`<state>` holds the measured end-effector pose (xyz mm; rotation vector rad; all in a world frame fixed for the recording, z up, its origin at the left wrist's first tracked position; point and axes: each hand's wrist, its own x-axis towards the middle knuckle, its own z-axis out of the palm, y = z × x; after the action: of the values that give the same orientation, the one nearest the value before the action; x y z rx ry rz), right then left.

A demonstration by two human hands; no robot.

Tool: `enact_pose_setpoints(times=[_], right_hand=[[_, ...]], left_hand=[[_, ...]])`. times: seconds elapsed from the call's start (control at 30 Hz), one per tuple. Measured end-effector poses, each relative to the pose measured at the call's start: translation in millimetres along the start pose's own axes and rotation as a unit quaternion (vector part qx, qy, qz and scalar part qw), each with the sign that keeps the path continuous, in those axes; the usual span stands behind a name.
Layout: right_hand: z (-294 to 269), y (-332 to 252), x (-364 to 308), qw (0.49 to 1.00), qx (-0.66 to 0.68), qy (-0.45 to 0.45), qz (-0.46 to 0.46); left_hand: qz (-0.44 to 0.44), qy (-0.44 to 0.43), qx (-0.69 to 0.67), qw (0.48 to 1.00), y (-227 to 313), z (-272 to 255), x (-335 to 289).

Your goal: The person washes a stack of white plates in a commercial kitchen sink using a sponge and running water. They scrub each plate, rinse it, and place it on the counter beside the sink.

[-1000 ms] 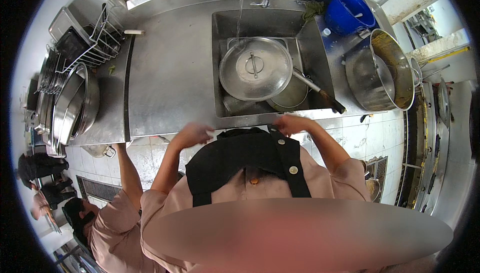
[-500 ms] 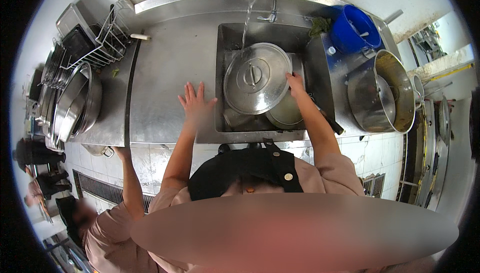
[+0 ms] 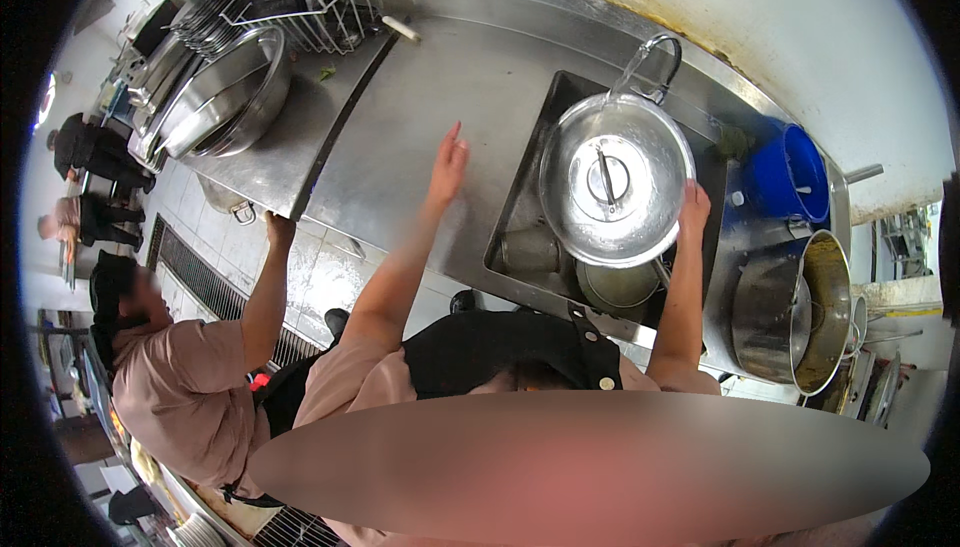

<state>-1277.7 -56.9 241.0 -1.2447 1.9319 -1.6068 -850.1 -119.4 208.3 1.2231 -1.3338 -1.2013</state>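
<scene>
My right hand [image 3: 694,212] grips the right rim of a round metal pot lid [image 3: 572,182] with a loop handle in its centre. The lid is held over the sink [image 3: 507,209], tilted under the running faucet [image 3: 668,69], and water strikes its far edge. Below it in the sink sit a metal pot [image 3: 620,289] and another metal vessel [image 3: 530,250], both partly covered by the lid. My left hand [image 3: 449,169] is raised over the steel counter [image 3: 400,117] left of the sink, fingers stretched out, holding nothing.
Right of the sink stand a blue bucket [image 3: 780,177] and a large stockpot [image 3: 765,317]. Nested metal bowls [image 3: 230,97] and a wire rack [image 3: 335,17] fill the far left counter. Close on my left, a co-worker [image 3: 190,367] has a hand at the counter's front edge.
The view has turned, shifting the scene rightward. The lid has tilted and now catches the water at its far edge. My left hand's spread fingers have drawn closer together.
</scene>
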Motion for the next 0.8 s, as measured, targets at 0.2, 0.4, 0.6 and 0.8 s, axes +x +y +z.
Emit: enact_pose_setpoints(times=[0.2,0.4,0.6,0.8], right_hand=[[6.8,116.1,-25.1,0.956,0.135,0.026,0.261],[-8.3,85.7,-36.8,0.964,-0.145,0.022,0.221],[-95.4,-47.3,-73.2,0.82,0.549,0.061,0.149],[-171.9,-92.7,-160.3,0.706,0.639,0.306,-0.01]], left_hand=[[-0.066,-0.032,-0.449,0.891,26.0,-37.0,0.3],[-0.057,-0.09,-0.145,0.984,5.8,24.9,1.3],[0.169,-0.142,0.592,0.775,-4.0,89.2,18.0],[0.169,-0.112,0.665,0.719,-5.3,101.5,36.1]])
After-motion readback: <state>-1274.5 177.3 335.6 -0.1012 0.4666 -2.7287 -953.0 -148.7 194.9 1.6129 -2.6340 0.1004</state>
